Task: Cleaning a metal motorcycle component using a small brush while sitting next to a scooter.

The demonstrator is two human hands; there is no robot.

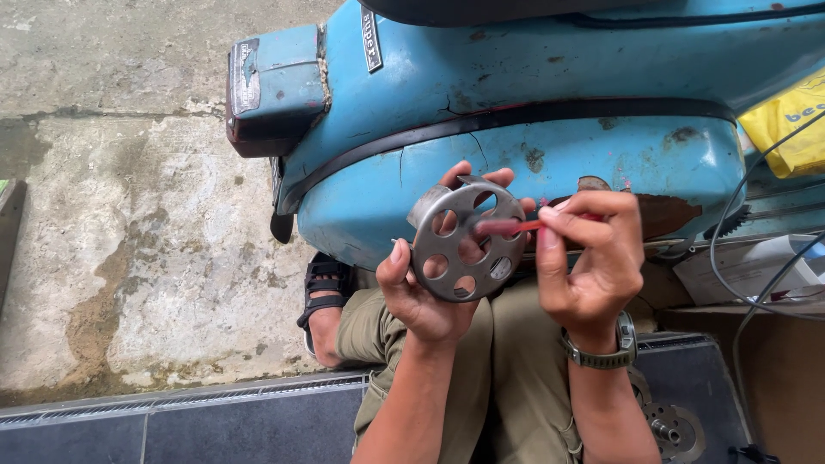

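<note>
My left hand (421, 288) holds up a round grey metal disc (464, 245) pierced with several round holes, thumb on its near rim and fingers behind its top edge. My right hand (589, 266) grips a thin red tool (516, 226), a brush or pen, whose tip rests on the disc's right side near the centre. A watch (601, 352) sits on my right wrist. Both hands hover over my lap in olive trousers (507, 361), just in front of an old blue scooter body (533, 129).
The scooter's tail light (258, 94) juts left over a stained concrete floor (129, 215). My sandalled foot (322, 296) rests under the scooter. A metal hub part (675, 430) lies on a dark mat at lower right. Cables, a white box and a yellow bag (791, 120) crowd the right side.
</note>
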